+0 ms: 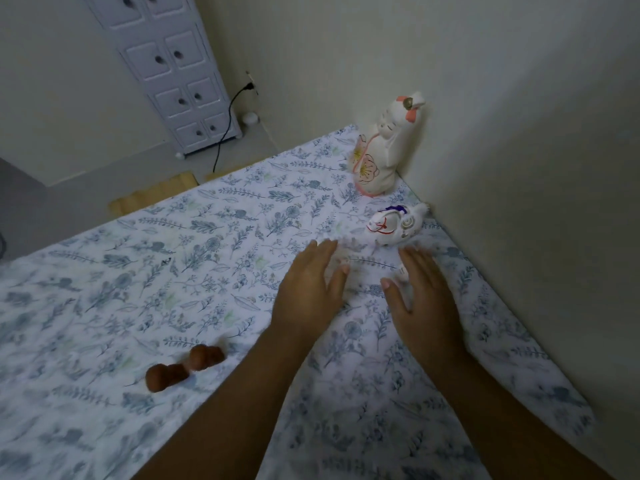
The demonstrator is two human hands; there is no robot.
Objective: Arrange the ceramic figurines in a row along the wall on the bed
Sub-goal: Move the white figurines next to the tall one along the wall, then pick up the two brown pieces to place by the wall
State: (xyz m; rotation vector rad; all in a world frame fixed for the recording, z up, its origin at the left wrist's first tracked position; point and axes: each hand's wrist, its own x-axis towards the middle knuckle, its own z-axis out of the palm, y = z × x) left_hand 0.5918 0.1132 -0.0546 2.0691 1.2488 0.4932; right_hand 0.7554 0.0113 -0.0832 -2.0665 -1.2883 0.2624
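Observation:
A tall white figurine (377,150) with pink flowers stands against the wall at the far end of the bed. Nearer along the wall sits a small white animal figurine (394,225) with red and blue markings. My left hand (308,289) hovers flat over the sheet just in front of it, fingers apart and holding nothing. My right hand (422,296) is also spread, close to the wall. A tiny white piece (402,271) shows between its thumb and forefinger, mostly hidden. Two brown figurines (166,375) (206,356) lie on the bed at the near left.
The bed (173,254) has a white sheet with a blue leaf print, and the wall (519,168) runs along its right side. A white drawer cabinet (176,74) and a black cable (228,116) stand on the floor beyond the bed's far edge.

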